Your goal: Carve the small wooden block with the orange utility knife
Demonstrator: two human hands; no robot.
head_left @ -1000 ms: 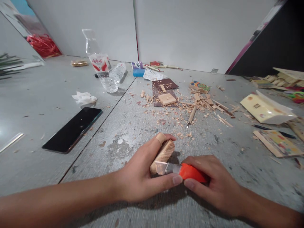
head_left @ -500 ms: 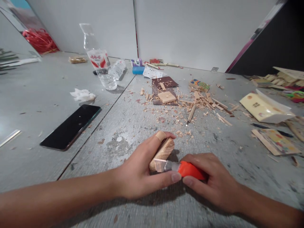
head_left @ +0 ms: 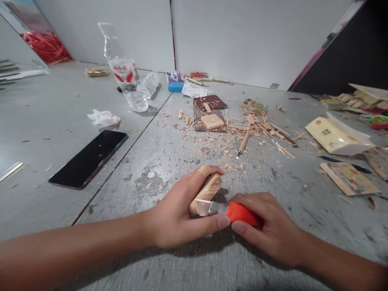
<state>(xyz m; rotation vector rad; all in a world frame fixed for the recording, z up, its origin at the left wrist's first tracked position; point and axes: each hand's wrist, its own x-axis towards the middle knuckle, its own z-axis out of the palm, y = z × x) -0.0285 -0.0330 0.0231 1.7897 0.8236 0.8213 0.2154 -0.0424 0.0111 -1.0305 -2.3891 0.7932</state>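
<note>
- Right hand keeps its grip around the orange knife, blade laid on the wood block.
- Left hand grips that block unchanged; the thumb backs the blade. Hardly any movement.
- Beyond: shavings, phone far left on the surface.

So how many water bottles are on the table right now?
2. An upright labelled bottle stands at the far left-centre; a clear bottle lies on its side just right of it. Clutter could hide more.
</note>
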